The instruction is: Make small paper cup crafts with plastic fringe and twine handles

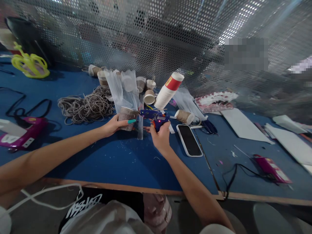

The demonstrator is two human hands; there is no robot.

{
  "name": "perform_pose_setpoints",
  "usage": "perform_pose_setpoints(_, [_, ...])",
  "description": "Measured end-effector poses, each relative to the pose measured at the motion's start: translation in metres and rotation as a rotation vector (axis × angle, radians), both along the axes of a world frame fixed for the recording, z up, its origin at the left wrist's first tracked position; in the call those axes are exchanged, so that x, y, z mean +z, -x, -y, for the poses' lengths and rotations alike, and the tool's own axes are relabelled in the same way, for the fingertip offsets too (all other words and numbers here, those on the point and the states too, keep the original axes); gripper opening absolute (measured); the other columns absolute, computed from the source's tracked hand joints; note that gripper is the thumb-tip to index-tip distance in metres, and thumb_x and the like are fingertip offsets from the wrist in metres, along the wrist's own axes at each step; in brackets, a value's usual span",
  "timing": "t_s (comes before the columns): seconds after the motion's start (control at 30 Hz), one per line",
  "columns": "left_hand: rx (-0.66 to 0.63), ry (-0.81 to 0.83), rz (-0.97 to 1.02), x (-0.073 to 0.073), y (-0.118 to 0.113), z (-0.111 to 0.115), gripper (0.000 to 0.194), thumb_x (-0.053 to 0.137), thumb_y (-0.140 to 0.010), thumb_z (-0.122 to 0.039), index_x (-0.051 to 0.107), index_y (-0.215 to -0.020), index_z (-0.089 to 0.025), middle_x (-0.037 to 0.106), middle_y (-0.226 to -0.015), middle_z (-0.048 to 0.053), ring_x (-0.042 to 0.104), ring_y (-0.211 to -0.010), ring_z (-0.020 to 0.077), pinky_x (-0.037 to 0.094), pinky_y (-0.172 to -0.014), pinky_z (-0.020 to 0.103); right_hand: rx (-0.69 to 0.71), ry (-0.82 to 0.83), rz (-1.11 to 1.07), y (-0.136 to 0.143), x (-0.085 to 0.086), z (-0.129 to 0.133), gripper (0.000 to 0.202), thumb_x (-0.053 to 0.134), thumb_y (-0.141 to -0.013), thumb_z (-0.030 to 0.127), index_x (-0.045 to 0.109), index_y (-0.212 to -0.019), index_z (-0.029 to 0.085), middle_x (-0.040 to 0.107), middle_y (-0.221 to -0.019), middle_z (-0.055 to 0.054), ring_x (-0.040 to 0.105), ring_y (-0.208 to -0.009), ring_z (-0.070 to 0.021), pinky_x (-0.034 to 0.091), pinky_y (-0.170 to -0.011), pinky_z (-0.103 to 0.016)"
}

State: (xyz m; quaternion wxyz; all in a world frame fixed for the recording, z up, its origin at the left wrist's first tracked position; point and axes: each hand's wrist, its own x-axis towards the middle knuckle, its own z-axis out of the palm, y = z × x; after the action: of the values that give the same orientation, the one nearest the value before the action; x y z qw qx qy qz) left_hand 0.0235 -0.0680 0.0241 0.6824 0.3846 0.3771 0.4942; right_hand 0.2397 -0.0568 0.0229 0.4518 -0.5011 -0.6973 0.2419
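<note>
Fingers of my left hand (pixel 112 126) wrap the near side of a cup wound with grey-brown cord (pixel 126 117), which lies tilted above the blue table. In my right hand (pixel 161 138) is a blue hot glue gun (pixel 159 119) with a small red light lit. Its nozzle points left and meets or nearly meets the right side of the cup; I cannot tell whether they touch. Behind the cup lie clear plastic sleeves (pixel 123 87). A loose heap of grey cord (pixel 87 104) is left of my left hand. A white phone (pixel 189 140) lies right of my right hand.
A stack of paper cups (pixel 168 91) leans behind the glue gun. Several wrapped cups, one a tan cup (pixel 184 117), stand or lie around. Purple glue guns (pixel 24 135) with black cables rest at both sides. A yellow crown (pixel 30 65) and white boards (pixel 245 125) lie farther out; perforated metal (pixel 146 42) rises behind.
</note>
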Motion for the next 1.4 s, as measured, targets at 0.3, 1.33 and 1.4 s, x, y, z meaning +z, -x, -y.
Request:
perform_pose_setpoints(0.3, [-0.023,0.018,0.026,-0.001,0.002,-0.001,0.054,0.084,-0.057,-0.032,0.060,-0.102,-0.015,0.073,-0.088,0.005,0.072,-0.073,0.0201,0.061,-0.076,0.036,-0.026,-0.030,0.114,-0.002,0.000,-0.002,0.032,0.054,-0.079,0.032,0.025,-0.090,0.026,0.059,-0.067,0.000,0.067,-0.060,-0.0252,0.054,-0.049,-0.037])
perform_pose_setpoints(1.33, [-0.027,0.009,0.016,0.004,0.000,0.001,0.060,0.087,-0.053,-0.032,0.061,-0.103,-0.013,0.072,-0.089,0.007,0.072,-0.071,0.0212,0.060,-0.075,0.037,-0.146,0.115,-0.224,-0.005,0.016,-0.010,0.046,0.065,-0.077,0.051,0.028,-0.088,0.027,0.061,-0.066,0.001,0.063,-0.049,-0.0205,0.056,-0.047,-0.037])
perform_pose_setpoints(1.4, [-0.024,0.009,0.008,0.004,0.000,0.001,0.058,0.086,-0.054,-0.032,0.060,-0.103,-0.013,0.071,-0.088,0.007,0.072,-0.071,0.0205,0.059,-0.076,0.037,-0.232,0.185,-0.171,-0.018,0.023,-0.016,0.037,0.062,-0.079,0.050,0.034,-0.084,0.026,0.055,-0.053,0.004,0.059,-0.042,-0.0213,0.052,-0.042,-0.036])
